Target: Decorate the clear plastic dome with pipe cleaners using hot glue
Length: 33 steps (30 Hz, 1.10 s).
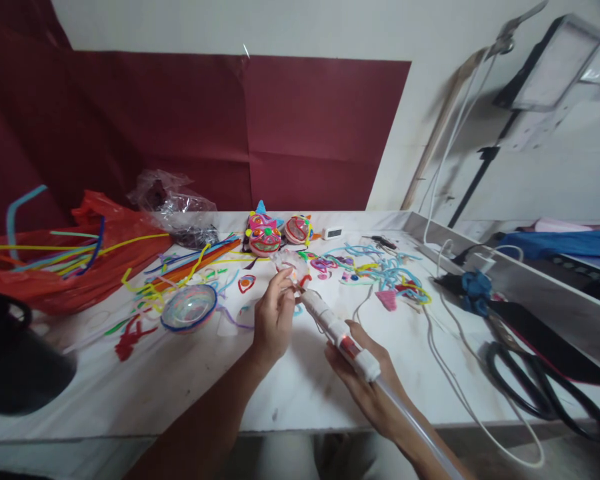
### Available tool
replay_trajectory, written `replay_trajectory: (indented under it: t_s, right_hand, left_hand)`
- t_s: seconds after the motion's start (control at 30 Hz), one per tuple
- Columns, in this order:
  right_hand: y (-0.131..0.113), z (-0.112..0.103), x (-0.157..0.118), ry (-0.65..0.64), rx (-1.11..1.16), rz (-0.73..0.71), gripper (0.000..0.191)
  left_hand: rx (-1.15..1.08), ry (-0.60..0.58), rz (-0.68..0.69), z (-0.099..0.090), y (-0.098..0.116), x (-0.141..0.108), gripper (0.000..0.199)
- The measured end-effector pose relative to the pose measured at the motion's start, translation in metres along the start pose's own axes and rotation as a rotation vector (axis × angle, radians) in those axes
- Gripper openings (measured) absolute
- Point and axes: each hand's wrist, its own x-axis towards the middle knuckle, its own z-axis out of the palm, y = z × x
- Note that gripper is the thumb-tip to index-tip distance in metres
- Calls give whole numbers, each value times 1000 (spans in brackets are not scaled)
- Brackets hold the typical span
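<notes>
My right hand (363, 373) is wrapped round a white glue gun (327, 320) with a small red-orange lit part. Its tip points up and left, close to the fingers of my left hand (275, 317). Those fingers are pinched together by a clear, crinkled piece (289, 263); a small red bit shows beside it. What exactly the left fingertips hold is too small to tell. Behind the hands sit two colourful faces made of fuzzy stems, a pink one (264, 233) and a red and green one (299, 231). A clear bowl with a blue rim (189, 308) stands left of my left hand.
Fuzzy stem pieces (393, 267) lie scattered at the right. A red plastic bag (100, 267) with stems and a black container (23, 360) are at the left. Large black scissors (523, 383) and white cables (443, 360) lie at the right edge.
</notes>
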Motion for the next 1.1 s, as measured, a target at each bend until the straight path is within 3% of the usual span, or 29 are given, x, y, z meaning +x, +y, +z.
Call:
replay_trajectory:
  t_s: [0.1, 0.43, 0.67, 1.1]
  right_hand:
    - [1, -3, 2, -38, 17, -7, 25]
    - [0, -3, 4, 3, 34, -38, 25]
    - [-15, 1, 1, 99, 69, 13, 25]
    - [-16, 4, 0, 112, 72, 3, 28]
  left_hand:
    - [-26, -2, -8, 1, 0, 0, 42]
    - [17, 13, -5, -1, -3, 0, 46]
    - [7, 14, -13, -1, -4, 0, 46]
    - [-34, 8, -39, 1, -2, 0, 47]
